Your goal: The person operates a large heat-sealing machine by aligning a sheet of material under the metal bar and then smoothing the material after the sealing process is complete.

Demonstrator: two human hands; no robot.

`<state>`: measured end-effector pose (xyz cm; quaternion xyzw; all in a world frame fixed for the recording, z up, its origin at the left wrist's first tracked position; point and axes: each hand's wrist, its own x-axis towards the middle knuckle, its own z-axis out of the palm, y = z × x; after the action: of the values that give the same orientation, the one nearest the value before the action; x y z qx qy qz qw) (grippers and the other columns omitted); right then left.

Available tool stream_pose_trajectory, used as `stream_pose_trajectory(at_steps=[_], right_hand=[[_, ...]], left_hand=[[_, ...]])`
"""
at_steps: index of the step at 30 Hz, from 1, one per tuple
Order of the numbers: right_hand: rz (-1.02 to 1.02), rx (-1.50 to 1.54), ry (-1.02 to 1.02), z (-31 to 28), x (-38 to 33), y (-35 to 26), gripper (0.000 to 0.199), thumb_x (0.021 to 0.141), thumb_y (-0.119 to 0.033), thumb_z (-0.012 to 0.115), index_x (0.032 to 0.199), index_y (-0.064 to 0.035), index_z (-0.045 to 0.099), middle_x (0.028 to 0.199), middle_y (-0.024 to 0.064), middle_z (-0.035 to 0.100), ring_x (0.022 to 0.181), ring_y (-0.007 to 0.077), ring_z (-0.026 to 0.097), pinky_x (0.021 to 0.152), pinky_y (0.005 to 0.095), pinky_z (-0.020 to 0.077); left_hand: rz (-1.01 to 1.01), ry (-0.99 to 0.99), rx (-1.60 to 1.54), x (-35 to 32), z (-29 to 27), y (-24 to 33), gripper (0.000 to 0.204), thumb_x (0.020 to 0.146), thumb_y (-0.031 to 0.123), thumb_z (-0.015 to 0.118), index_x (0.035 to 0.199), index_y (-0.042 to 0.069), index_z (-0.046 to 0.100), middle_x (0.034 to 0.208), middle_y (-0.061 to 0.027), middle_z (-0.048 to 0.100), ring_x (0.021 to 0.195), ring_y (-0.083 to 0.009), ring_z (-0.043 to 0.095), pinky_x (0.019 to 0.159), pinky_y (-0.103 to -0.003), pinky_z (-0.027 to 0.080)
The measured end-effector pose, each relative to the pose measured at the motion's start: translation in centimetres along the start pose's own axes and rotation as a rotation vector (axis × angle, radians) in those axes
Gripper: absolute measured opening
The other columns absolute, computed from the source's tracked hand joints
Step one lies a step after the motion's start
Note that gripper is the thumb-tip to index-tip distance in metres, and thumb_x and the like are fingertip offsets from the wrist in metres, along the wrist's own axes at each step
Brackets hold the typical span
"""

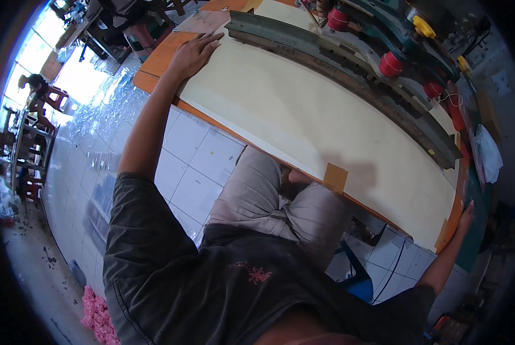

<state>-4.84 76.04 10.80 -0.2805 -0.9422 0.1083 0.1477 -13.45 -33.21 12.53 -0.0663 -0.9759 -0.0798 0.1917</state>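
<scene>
One cream sheet [303, 115], flat across the counter [159, 57]. One grey-green machine rail [338, 69] along its far edge. Four red thread spools [390, 64]. Left hand [195, 54] open, flat on the sheet's corner; right hand [466, 217] open, fingers at the opposite end.

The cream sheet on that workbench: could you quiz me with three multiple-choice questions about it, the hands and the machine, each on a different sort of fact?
1. Where does the left hand rest?
A. on the far left corner of the cream sheet
B. on the floor
C. on a spool

2. What colour are the thread spools on the machine?
A. blue
B. red
C. white

3. How is the right hand?
A. gripping scissors
B. raised in the air
C. pressed at the sheet's right end

Answers: 1 A, the fingers lie flat on that corner. 2 B, every spool shows red. 3 C, the hand lies against the bench edge, holding nothing.
</scene>
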Motion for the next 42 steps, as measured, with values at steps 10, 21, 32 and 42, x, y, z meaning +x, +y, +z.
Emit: stream_pose_trajectory(at_steps=[10, 21, 32, 42], right_hand=[[0.071, -0.035, 0.000, -0.4, -1.2, -1.4, 0.079, 0.101, -0.068, 0.026, 0.151, -0.0096, 0.045, 0.151, 0.0237, 0.047, 0.140, 0.0448, 0.040, 0.116, 0.0499, 0.0320], [0.143, -0.056, -0.020, -0.6, -0.9, -1.5, 0.083, 0.099, -0.072, 0.026, 0.152, -0.0098, 0.043, 0.155, 0.0190, 0.044, 0.143, 0.0434, 0.037, 0.118, 0.0481, 0.0287], [0.067, -0.005, 0.029, -0.9, -0.8, -1.6, 0.083, 0.100, -0.070, 0.027, 0.151, -0.0064, 0.045, 0.151, 0.0219, 0.047, 0.141, 0.0440, 0.041, 0.116, 0.0473, 0.0319], [0.027, 0.032, -0.018, -1.1, -0.4, -1.5, 0.078, 0.103, -0.065, 0.030, 0.149, -0.0039, 0.046, 0.151, 0.0237, 0.047, 0.139, 0.0440, 0.044, 0.115, 0.0459, 0.0339]], left_hand=[[0.006, -0.019, -0.002, -0.2, -0.1, -0.3, 0.050, 0.108, 0.045, 0.033, 0.147, 0.020, 0.053, 0.152, -0.0145, 0.049, 0.143, -0.0338, 0.042, 0.118, -0.046, 0.033], [-0.031, -0.032, -0.071, 0.1, -0.3, -0.2, 0.048, 0.108, 0.045, 0.038, 0.145, 0.021, 0.056, 0.151, -0.0139, 0.050, 0.141, -0.0343, 0.045, 0.116, -0.044, 0.036], [-0.047, -0.033, -0.087, 0.4, -0.3, -0.4, 0.049, 0.107, 0.047, 0.039, 0.145, 0.021, 0.055, 0.152, -0.0127, 0.050, 0.139, -0.0339, 0.047, 0.115, -0.043, 0.037], [-0.033, 0.004, -0.109, 0.3, -0.4, -0.4, 0.047, 0.107, 0.044, 0.040, 0.143, 0.019, 0.057, 0.149, -0.0135, 0.052, 0.138, -0.0346, 0.047, 0.115, -0.043, 0.037]])
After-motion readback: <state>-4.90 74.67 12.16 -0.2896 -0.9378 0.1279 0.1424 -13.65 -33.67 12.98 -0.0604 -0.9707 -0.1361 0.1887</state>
